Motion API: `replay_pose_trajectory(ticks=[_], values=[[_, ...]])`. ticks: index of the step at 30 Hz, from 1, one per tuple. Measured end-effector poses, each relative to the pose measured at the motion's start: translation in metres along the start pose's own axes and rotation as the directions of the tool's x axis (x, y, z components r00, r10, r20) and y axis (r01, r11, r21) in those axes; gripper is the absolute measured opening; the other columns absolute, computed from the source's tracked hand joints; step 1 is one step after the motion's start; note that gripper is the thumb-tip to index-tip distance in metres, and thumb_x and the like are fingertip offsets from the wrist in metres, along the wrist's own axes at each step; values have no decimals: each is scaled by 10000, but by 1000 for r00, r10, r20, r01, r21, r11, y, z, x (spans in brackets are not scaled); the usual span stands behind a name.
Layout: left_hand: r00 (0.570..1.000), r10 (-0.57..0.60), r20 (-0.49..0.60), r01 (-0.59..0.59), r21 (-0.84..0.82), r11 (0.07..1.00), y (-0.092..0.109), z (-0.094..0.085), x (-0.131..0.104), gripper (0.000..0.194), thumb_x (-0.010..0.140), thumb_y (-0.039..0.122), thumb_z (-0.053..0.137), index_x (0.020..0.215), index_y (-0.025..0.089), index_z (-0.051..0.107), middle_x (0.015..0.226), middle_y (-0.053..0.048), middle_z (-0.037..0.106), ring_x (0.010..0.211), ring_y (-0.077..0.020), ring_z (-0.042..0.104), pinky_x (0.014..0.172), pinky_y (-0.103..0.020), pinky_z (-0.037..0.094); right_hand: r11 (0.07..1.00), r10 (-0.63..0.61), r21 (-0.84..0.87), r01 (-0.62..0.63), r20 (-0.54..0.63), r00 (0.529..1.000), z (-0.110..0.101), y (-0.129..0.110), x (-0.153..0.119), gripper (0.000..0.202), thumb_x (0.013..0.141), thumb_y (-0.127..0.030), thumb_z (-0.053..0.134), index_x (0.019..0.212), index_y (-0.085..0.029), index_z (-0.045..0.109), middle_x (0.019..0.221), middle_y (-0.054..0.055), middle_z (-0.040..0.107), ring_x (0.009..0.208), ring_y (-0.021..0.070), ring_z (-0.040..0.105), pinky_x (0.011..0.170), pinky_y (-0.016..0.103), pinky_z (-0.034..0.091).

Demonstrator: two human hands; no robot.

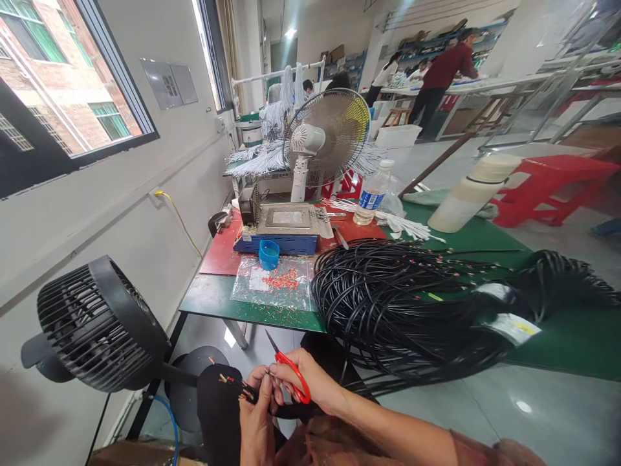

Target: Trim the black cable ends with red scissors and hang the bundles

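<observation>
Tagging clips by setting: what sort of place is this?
Probably a cable workshop: black cables heaped on the green table, white wires hanging from a rack, and a person at a workbench.

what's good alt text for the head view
Right hand holding red-handled scissors beside a left hand gripping black cables with coloured ends. Beyond, a green table bears a big cable heap and red bits on a plastic bag.
</observation>
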State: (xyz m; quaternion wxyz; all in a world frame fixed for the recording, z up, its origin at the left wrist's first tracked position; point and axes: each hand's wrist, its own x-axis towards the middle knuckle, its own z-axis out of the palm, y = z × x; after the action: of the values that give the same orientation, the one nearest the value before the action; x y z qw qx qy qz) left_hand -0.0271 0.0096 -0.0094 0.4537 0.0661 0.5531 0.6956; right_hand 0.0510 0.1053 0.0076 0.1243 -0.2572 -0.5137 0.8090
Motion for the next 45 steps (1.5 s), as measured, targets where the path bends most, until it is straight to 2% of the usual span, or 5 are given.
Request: replay_pose_trajectory(ticks=[18, 23, 28, 39, 45], values=[[999, -16, -49, 16, -3, 1000, 2, 0, 3, 295, 646, 319, 693, 877, 153, 618, 550, 15, 594, 495, -55, 478, 471, -178, 339, 938, -201, -299, 177, -54, 978, -9, 10, 4, 453, 785, -559, 535, 596, -148, 527, 460, -31, 481, 406, 76, 405, 429, 202, 298], [979, -112, -171, 89, -136, 987, 5, -4, 8, 445, 527, 293, 782, 919, 147, 630, 506, 56, 540, 404, 2, 329, 392, -138, 239, 274, -709, -771, 575, 241, 662, -19, 21, 5, 363, 901, -350, 436, 620, -149, 549, 577, 23, 531, 549, 113, 448, 516, 249, 295], [957, -270, -104, 220, -342, 913, 11, -2, 10, 395, 516, 193, 782, 887, 170, 651, 595, 19, 624, 398, 12, 356, 375, -114, 247, -288, -670, -709, 644, 630, 394, -24, 15, 6, 257, 935, -203, 353, 825, -163, 582, 614, 7, 530, 556, 122, 416, 520, 288, 222], [930, -367, 40, 341, -471, 813, 4, 1, 16, 389, 524, 196, 782, 889, 183, 648, 449, 100, 455, 350, 17, 301, 360, -114, 289, -456, -605, -588, 668, 755, 252, -26, 7, 10, 223, 918, -229, 401, 844, -143, 593, 615, 16, 523, 564, 130, 422, 517, 292, 204], [971, -186, -149, 160, -170, 972, -9, -25, 33, 396, 413, 370, 825, 751, 214, 688, 340, 87, 347, 347, -43, 350, 332, -181, 283, -342, -789, -760, 552, 551, 270, -45, -48, 33, 281, 886, -181, 397, 650, -158, 547, 557, 11, 499, 534, 122, 383, 521, 283, 220]])
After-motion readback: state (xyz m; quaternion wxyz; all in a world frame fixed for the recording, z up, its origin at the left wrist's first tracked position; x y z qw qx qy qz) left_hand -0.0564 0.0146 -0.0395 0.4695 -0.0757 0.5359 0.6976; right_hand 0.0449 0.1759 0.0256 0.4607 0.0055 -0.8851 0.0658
